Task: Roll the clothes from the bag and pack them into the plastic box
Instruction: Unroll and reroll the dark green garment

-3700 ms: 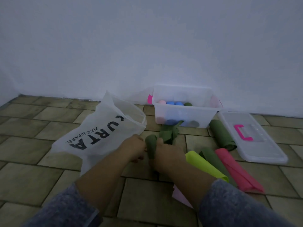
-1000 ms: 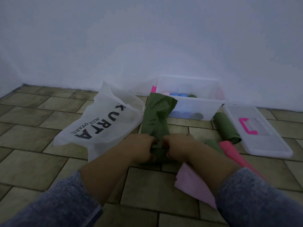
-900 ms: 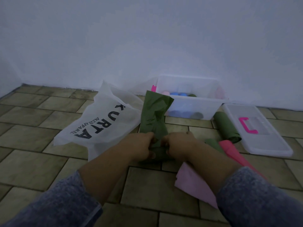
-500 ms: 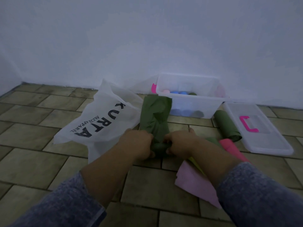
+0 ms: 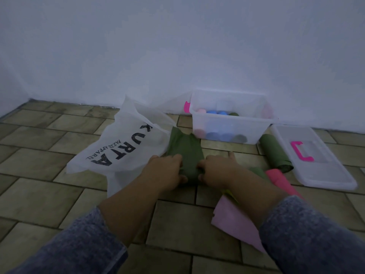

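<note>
A dark green cloth point(image 5: 186, 149) lies on the tiled floor, its near end wound into a roll. My left hand point(image 5: 167, 171) grips the roll's left end and my right hand point(image 5: 216, 170) grips its right end. The cloth's flat far part reaches toward the clear plastic box point(image 5: 256, 125) by the wall, which holds pink, blue and green rolls. The white bag point(image 5: 122, 147) printed KURTA lies to the left, touching the cloth.
The box's clear lid point(image 5: 316, 161) with a pink handle lies at the right. A green roll point(image 5: 274, 153), a pink roll point(image 5: 280, 180) and a flat pale pink cloth point(image 5: 235, 222) lie around my right forearm. A white wall stands behind.
The roll has grown and moved away from me along the floor with both hands. The green cloth's free part has become shorter and now lies flat.
</note>
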